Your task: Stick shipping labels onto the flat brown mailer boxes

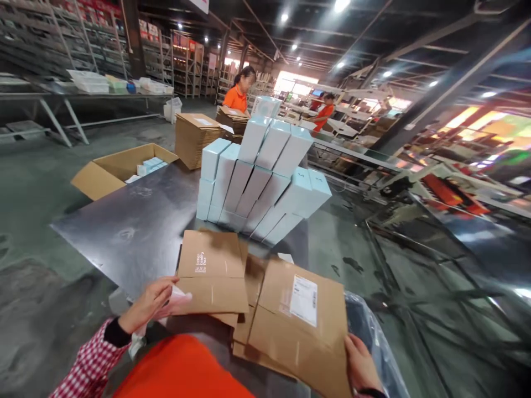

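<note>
My right hand (362, 365) grips the right edge of a flat, folded cardboard box (286, 337), which carries a white shipping label (304, 300). It overlaps other folded cardboard on the table. Beside it on the left lies another flat cardboard box (215, 293) with white printed words. My left hand (149, 307) is at that box's left edge, its fingers closed on a thin pinkish-white sheet (179, 297). Whether those fingers also touch the cardboard I cannot tell.
Pale blue boxes (249, 188) are stacked at the back of the dark metal table (141, 221). An open carton (108, 179) holding small boxes stands at the left, with a cardboard stack (194, 138) behind. A clear plastic bag (373, 331) hangs at the right. Two people in orange work further off.
</note>
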A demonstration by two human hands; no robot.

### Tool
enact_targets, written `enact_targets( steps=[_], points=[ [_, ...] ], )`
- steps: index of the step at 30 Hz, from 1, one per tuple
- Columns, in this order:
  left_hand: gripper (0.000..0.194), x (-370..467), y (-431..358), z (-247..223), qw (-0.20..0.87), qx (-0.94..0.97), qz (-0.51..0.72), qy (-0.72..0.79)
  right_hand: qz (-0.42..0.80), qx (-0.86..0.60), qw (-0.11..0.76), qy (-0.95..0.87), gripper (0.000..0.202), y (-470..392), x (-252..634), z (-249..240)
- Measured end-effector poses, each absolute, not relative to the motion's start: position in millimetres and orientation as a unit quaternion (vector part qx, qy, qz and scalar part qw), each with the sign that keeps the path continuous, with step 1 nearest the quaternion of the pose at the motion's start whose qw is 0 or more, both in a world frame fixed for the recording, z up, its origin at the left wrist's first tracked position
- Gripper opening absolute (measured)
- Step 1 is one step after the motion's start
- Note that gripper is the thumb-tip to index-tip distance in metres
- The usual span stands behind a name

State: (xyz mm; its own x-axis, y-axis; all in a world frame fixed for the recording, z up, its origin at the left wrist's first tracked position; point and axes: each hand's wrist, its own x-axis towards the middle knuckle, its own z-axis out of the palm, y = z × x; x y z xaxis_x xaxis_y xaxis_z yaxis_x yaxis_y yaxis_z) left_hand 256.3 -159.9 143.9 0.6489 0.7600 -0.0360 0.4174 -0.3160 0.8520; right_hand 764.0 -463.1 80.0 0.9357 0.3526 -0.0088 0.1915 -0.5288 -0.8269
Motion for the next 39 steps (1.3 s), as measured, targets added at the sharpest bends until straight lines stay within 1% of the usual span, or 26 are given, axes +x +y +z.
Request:
enact_targets(
  steps=[2,5,7,9,10,12,14,15,17,19,20,22,24,25,27,29,31,32,33,34,36,37,39],
  points=[
    [0.047,253.9,-164.4,162.9,0.438,0.794,0.203,0.369,0.134,-0.866,0.474,-0.091,0.034,-474.3,789.5,72.8],
    [0.044,245.8,-167.2,194.7,0.412,0.808,0.219,0.359,0.162,-0.886,0.412,-0.141,0.040,-441.5,786.1,63.8],
    [0.043,238.8,-168.8,213.9,0.394,0.822,0.219,0.347,0.130,-0.894,0.359,-0.234,0.055,-397.5,753.8,64.7],
    [0.042,232.1,-170.8,228.0,0.376,0.836,0.218,0.335,0.082,-0.869,0.303,-0.382,0.076,-350.4,702.5,68.3],
    [0.042,229.1,-171.8,233.0,0.366,0.839,0.222,0.335,0.101,-0.834,0.267,-0.471,0.078,-329.7,672.9,69.5],
    [0.040,223.2,-173.4,240.1,0.339,0.842,0.237,0.347,0.156,-0.753,0.161,-0.619,0.077,-300.2,614.4,68.5],
    [0.039,216.5,-175.0,246.3,0.311,0.841,0.252,0.364,0.160,-0.733,0.063,-0.658,0.071,-290.1,566.4,64.0],
    [0.038,212.6,-176.3,250.1,0.299,0.841,0.257,0.370,0.149,-0.743,0.034,-0.651,0.067,-291.0,548.8,62.2],
    [0.037,204.7,-180.5,260.3,0.279,0.841,0.263,0.382,0.127,-0.772,0.019,-0.623,0.061,-297.2,526.5,64.1],
    [0.038,198.8,-187.0,273.8,0.264,0.837,0.270,0.396,0.143,-0.777,0.052,-0.611,0.059,-296.8,513.6,77.6],
    [0.039,197.4,-190.8,281.2,0.257,0.834,0.274,0.403,0.170,-0.763,0.091,-0.617,0.061,-291.2,506.5,88.6],
    [0.041,197.2,-197.8,294.9,0.245,0.832,0.278,0.413,0.276,-0.685,0.209,-0.641,0.073,-270.7,483.9,115.4],
    [0.043,198.1,-201.6,304.4,0.232,0.836,0.274,0.414,0.419,-0.536,0.329,-0.654,0.084,-245.5,449.7,141.2],
    [0.044,197.4,-201.5,306.8,0.225,0.839,0.273,0.413,0.482,-0.458,0.366,-0.651,0.081,-234.5,430.8,151.4],
    [0.045,192.2,-196.5,306.4,0.200,0.842,0.275,0.419,0.564,-0.355,0.404,-0.627,0.059,-220.7,397.1,165.0],
    [0.044,182.3,-188.5,299.4,0.144,0.826,0.298,0.457,0.601,-0.328,0.424,-0.593,0.040,-219.6,376.9,170.5],
    [0.042,173.1,-183.7,286.6,0.077,0.791,0.343,0.501,0.610,-0.337,0.439,-0.567,0.032,-226.9,372.9,171.4],
    [0.043,170.9,-184.2,278.5,0.068,0.784,0.357,0.503,0.604,-0.347,0.443,-0.565,0.030,-231.5,375.3,171.2],
    [0.045,171.2,-187.0,269.6,0.087,0.790,0.357,0.490,0.592,-0.362,0.444,-0.567,0.028,-235.6,379.3,170.8],
    [0.048,174.3,-191.7,260.3,0.131,0.804,0.342,0.468,0.576,-0.381,0.444,-0.571,0.026,-239.0,383.7,170.3],
    [0.049,187.2,-204.2,242.4,0.257,0.818,0.291,0.424,0.557,-0.411,0.445,-0.569,0.025,-242.8,390.5,168.5],
    [0.045,195.6,-210.3,234.4,0.316,0.804,0.277,0.421,0.558,-0.415,0.446,-0.563,0.025,-243.4,392.4,167.1],
    [0.035,211.2,-218.9,221.1,0.406,0.746,0.288,0.442,0.566,-0.418,0.452,-0.548,0.024,-243.5,393.9,163.0]
  ],
)
